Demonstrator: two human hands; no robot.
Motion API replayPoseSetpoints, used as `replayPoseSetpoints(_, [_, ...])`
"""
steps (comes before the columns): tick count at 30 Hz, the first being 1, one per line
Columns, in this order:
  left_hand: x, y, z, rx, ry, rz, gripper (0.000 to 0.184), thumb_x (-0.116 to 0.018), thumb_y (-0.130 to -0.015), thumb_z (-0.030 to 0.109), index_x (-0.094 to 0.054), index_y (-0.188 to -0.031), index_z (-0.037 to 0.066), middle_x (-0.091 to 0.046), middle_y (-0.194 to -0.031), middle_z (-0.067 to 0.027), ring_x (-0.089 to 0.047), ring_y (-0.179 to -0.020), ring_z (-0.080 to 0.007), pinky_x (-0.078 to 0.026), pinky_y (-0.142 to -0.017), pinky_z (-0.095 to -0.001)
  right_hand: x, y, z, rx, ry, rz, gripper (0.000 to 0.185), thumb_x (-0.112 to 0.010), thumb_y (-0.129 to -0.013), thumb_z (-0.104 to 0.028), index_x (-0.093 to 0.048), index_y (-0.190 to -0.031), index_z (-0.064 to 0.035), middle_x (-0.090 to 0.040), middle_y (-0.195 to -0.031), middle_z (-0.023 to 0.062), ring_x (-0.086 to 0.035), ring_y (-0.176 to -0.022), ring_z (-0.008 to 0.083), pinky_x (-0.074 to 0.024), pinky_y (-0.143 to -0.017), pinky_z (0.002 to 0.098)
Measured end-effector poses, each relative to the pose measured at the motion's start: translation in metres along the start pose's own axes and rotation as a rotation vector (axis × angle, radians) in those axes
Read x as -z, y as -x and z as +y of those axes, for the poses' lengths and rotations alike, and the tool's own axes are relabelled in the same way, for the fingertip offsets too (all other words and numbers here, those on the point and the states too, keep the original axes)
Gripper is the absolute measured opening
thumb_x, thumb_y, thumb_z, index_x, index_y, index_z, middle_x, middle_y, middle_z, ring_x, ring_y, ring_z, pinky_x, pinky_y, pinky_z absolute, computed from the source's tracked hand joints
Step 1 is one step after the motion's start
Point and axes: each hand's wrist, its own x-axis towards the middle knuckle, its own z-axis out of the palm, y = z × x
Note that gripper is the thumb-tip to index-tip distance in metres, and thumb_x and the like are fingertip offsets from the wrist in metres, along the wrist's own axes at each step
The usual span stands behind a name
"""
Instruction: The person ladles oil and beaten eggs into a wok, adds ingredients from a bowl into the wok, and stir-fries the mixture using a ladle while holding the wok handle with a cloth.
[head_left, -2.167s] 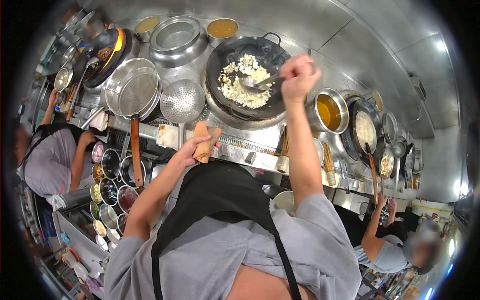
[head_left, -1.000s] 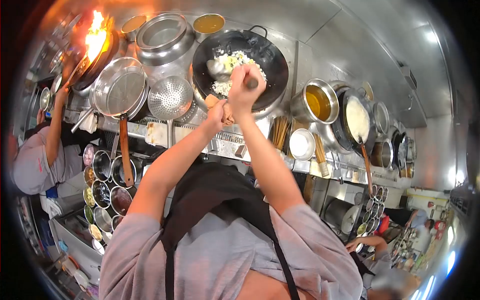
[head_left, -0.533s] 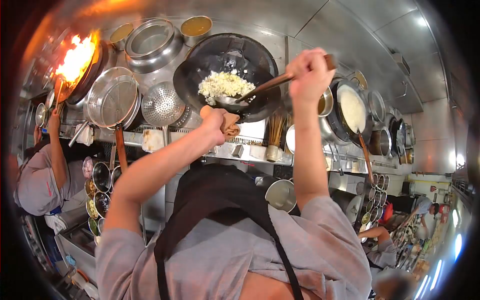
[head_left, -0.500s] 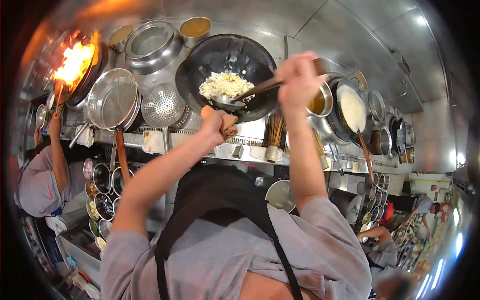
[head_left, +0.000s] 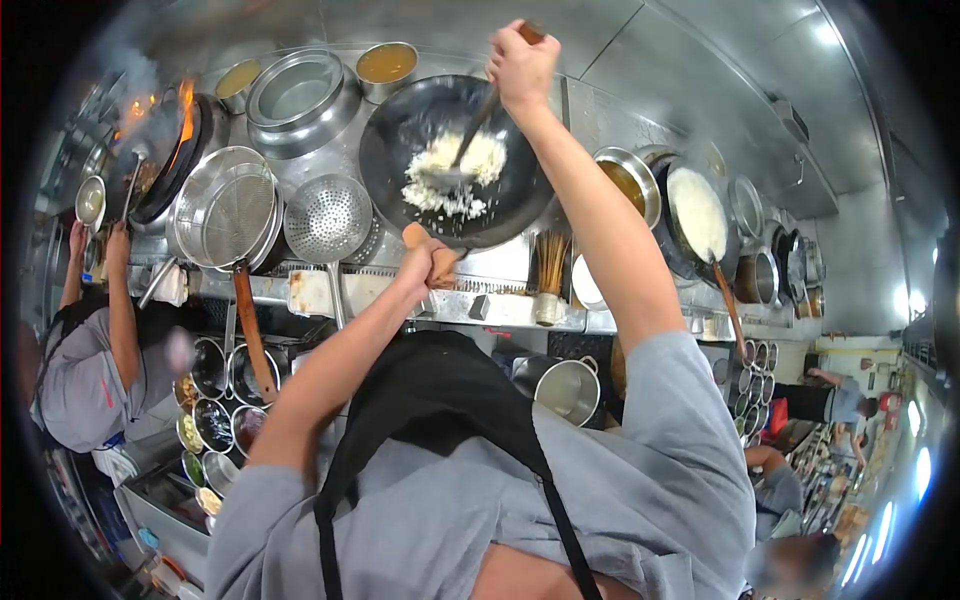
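Observation:
White rice (head_left: 480, 160) with yellowish bits lies loose in a dark wok (head_left: 525, 185) on the range before me. My right hand (head_left: 524, 72) is closed high on the wooden-ended handle of a ladle (head_left: 480, 122). The ladle's bowl is down in the rice, slightly blurred. At the wok's near edge, my left hand (head_left: 424, 264) is wrapped around a folded orange-brown cloth (head_left: 444, 268), gripping the rim through it. The exact grip under the cloth is hidden.
Left of the wok are a perforated skimmer (head_left: 328, 218), wire strainers (head_left: 225, 205) and a steel pot (head_left: 303, 95). Flames rise at a co-worker's wok (head_left: 185, 150). To the right sit a pot of yellow liquid (head_left: 628, 185) and a wok with white contents (head_left: 697, 213). A bamboo brush (head_left: 551, 270) stands in front.
My right hand has swung up and left, the ladle now steeper and moved into the rice. The rice has spread toward the near side. Flames at the left have shrunk.

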Motion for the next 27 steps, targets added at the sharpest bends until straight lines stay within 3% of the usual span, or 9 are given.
replayPoseSetpoints(3, [0.069, -0.075, -0.036, -0.015, -0.097, -0.065, 0.006, -0.049, -0.083, 0.013, -0.054, -0.083, 0.008, -0.056, -0.073, -0.0059, -0.060, -0.061, -0.0211, -0.050, -0.047, -0.0379, -0.004, -0.028, -0.004, 0.144, -0.038, 0.113, 0.011, -0.056, -0.087, -0.005, -0.050, -0.078, -0.0085, -0.048, -0.056, 0.0001, -0.044, -0.041, 0.0100, -0.0309, -0.037, 0.0248])
replayPoseSetpoints(8, [0.052, -0.007, -0.031, 0.044, 0.088, -0.015, 0.003, -0.052, -0.082, 0.012, -0.052, -0.082, 0.010, -0.056, -0.074, -0.0053, -0.058, -0.062, -0.0200, -0.048, -0.048, -0.0383, 0.015, 0.014, -0.077, 0.188, -0.020, -0.033, 0.034, -0.051, -0.084, -0.010, -0.034, -0.055, -0.0106, -0.029, -0.044, 0.0001, -0.024, -0.036, 0.0115, -0.0246, -0.038, 0.0302])
replayPoseSetpoints(14, [0.033, -0.072, 0.006, -0.017, 0.146, -0.230, 0.009, -0.049, -0.087, 0.015, -0.051, -0.088, 0.007, -0.058, -0.073, -0.0076, -0.059, -0.064, -0.0191, -0.047, -0.046, -0.0355, 0.001, 0.053, -0.156, 0.174, -0.023, -0.048, 0.057, -0.037, -0.090, -0.056, -0.051, -0.060, -0.0091, -0.028, -0.044, 0.0007, -0.024, -0.038, 0.0119, -0.0206, -0.039, 0.0291])
replayPoseSetpoints(17, [0.004, -0.064, 0.022, -0.041, 0.027, -0.057, 0.015, -0.051, -0.088, 0.020, -0.053, -0.093, 0.006, -0.059, -0.078, -0.0085, -0.061, -0.066, -0.0196, -0.049, -0.049, -0.0345, 0.018, 0.049, -0.207, 0.334, -0.024, -0.205, 0.071, -0.032, -0.083, -0.071, -0.051, -0.057, -0.0082, -0.029, -0.042, -0.0003, -0.022, -0.037, 0.0125, -0.0157, -0.041, 0.0298])
replayPoseSetpoints(19, [0.010, -0.057, 0.026, -0.011, -0.058, -0.068, 0.029, -0.057, -0.089, 0.034, -0.055, -0.097, 0.007, -0.061, -0.081, -0.0076, -0.062, -0.068, -0.0207, -0.052, -0.055, -0.0345, 0.023, 0.070, -0.176, 0.534, 0.043, -0.176, 0.067, -0.032, -0.085, -0.066, -0.049, -0.056, -0.0083, -0.029, -0.041, 0.0003, -0.022, -0.036, 0.0127, -0.0179, -0.039, 0.0305])
replayPoseSetpoints(21, [0.029, -0.050, 0.034, 0.052, -0.026, -0.186, 0.035, -0.058, -0.089, 0.039, -0.055, -0.097, 0.005, -0.062, -0.081, -0.0085, -0.062, -0.067, -0.0209, -0.053, -0.056, -0.0344, 0.019, 0.092, -0.076, 0.591, 0.110, 0.230, 0.046, -0.041, -0.085, -0.041, -0.044, -0.053, -0.0088, -0.036, -0.044, 0.0018, -0.032, -0.038, 0.0144, -0.0318, -0.040, 0.0311])
replayPoseSetpoints(23, [0.037, -0.015, 0.043, 0.197, 0.019, -0.325, 0.048, -0.053, -0.091, 0.049, -0.054, -0.105, 0.003, -0.064, -0.088, -0.0111, -0.063, -0.067, -0.0204, -0.055, -0.059, -0.0329, 0.052, 0.096, 0.038, 0.557, 0.332, 0.053, 0.034, -0.041, -0.087, -0.022, -0.044, -0.057, -0.0065, -0.038, -0.044, 0.0040, -0.039, -0.040, 0.0144, -0.0341, -0.041, 0.0271])
replayPoseSetpoints(24, [0.039, 0.014, 0.042, 0.194, 0.014, -0.310, 0.048, -0.053, -0.091, 0.049, -0.054, -0.105, 0.003, -0.064, -0.088, -0.0111, -0.063, -0.067, -0.0204, -0.055, -0.059, -0.0329, 0.064, 0.096, 0.058, 0.333, -0.081, -0.070, 0.034, -0.041, -0.088, -0.022, -0.043, -0.058, -0.0061, -0.038, -0.044, 0.0041, -0.037, -0.040, 0.0138, -0.0334, -0.041, 0.0269])
replayPoseSetpoints(27, [0.052, 0.060, 0.033, 0.246, -0.024, -0.286, 0.046, -0.051, -0.094, 0.042, -0.050, -0.120, 0.004, -0.064, -0.098, -0.0136, -0.062, -0.070, -0.0190, -0.055, -0.063, -0.0292, 0.050, 0.081, -0.002, 0.364, -0.172, 0.092, 0.034, -0.046, -0.085, -0.021, -0.039, -0.057, -0.0040, -0.034, -0.046, 0.0036, -0.028, -0.039, 0.0117, -0.0249, -0.038, 0.0277])
